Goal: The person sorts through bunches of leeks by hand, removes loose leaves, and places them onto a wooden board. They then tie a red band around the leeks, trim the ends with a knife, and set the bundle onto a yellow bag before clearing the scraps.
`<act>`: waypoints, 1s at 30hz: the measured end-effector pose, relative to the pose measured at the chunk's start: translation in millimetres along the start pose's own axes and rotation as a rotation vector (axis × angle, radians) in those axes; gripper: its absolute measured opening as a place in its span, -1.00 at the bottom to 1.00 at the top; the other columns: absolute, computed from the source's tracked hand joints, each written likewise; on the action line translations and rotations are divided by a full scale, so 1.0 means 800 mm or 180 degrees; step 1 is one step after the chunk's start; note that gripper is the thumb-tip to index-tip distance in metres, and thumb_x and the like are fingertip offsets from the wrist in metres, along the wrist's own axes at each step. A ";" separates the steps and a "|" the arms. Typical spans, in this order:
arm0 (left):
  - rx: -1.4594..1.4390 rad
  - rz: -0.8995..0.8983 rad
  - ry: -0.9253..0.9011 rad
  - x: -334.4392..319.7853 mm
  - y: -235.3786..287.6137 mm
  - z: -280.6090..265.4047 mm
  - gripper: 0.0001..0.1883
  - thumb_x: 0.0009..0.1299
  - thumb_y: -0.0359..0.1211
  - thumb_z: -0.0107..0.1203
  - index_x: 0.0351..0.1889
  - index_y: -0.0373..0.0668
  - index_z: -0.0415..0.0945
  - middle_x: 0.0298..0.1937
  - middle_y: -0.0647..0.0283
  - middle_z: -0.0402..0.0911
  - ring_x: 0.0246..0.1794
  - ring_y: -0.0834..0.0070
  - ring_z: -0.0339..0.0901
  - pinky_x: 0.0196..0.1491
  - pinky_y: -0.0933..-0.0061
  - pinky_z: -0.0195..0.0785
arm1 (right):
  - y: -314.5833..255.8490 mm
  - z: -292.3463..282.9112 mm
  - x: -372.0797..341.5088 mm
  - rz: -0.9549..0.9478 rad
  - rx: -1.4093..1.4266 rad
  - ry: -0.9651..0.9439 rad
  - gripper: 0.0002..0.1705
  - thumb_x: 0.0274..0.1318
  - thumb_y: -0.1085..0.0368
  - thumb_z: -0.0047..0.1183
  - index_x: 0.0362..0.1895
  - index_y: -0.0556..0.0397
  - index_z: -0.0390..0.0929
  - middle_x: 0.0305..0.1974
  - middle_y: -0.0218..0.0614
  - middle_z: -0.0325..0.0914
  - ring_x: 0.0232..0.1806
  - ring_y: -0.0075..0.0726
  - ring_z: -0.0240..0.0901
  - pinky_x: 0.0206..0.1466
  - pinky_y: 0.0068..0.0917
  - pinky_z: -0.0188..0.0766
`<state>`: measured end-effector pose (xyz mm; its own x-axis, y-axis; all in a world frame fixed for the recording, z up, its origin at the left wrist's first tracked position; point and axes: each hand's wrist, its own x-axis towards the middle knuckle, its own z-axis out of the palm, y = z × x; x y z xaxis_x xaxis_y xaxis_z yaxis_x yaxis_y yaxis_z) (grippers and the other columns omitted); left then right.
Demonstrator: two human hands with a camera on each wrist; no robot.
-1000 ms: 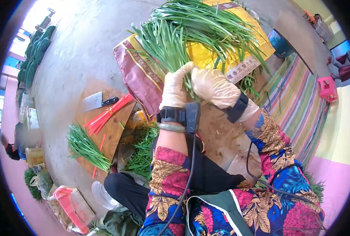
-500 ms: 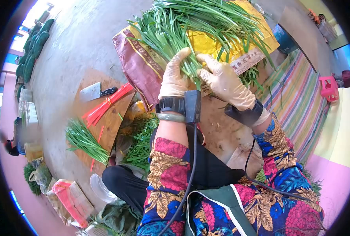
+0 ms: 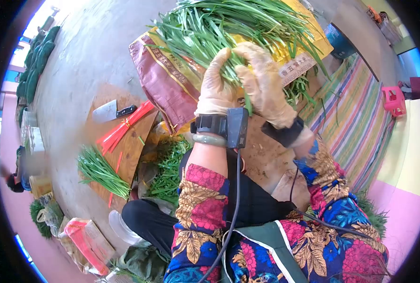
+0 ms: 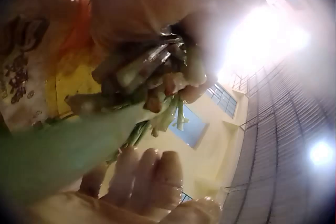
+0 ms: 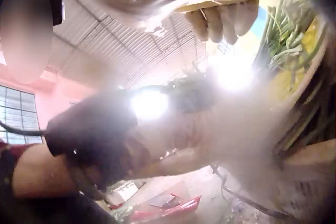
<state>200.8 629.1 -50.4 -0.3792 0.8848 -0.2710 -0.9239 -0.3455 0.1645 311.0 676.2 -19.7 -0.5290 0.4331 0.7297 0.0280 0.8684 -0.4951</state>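
In the head view, the gloved left hand (image 3: 215,92) grips a bunch of long green leafy stalks (image 3: 195,40) near its lower ends. The gloved right hand (image 3: 266,87) is at the right of the bunch, its fingers beside the stalks; whether they touch is unclear. A green piece (image 3: 247,101) hangs between the hands. In the left wrist view, wet pale stalk ends (image 4: 173,85) stick out beneath the left hand (image 4: 157,3), and the right hand's fingers (image 4: 152,176) are slightly bent with nothing between them. The right wrist view is partly washed out by glare.
More stalks lie on a yellow sack (image 3: 320,40) beside a maroon bag (image 3: 165,89). At left, a wooden board (image 3: 141,127) bears a cleaver (image 3: 105,112), red strips (image 3: 125,126) and a green bundle (image 3: 101,172). A striped mat (image 3: 356,118) and pink stool (image 3: 394,101) are at right.
The right hand has come off its close hold at the stalk ends, its fingers spread, then moved up and left beside the bunch. The left hand keeps its grip, slightly shifted.
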 end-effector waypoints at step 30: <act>0.0297 -0.0202 -0.0536 0.005 0.008 -0.002 -0.62 0.37 -0.36 0.14 0.09 -0.36 0.39 -0.07 -0.08 0.59 -0.12 0.07 0.60 -0.06 0.08 0.56 | -0.034 -0.078 -0.024 0.1029 0.1540 -0.0778 -0.83 0.23 0.44 0.05 -0.12 0.10 0.61 -0.32 -0.36 0.56 -0.39 -0.51 0.47 -0.31 -0.59 0.42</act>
<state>193.4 629.8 -52.2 -0.2991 0.9463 -0.1223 -0.9338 -0.2640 0.2415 373.3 659.2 9.5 -0.7381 0.5381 0.4069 -0.1377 0.4704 -0.8717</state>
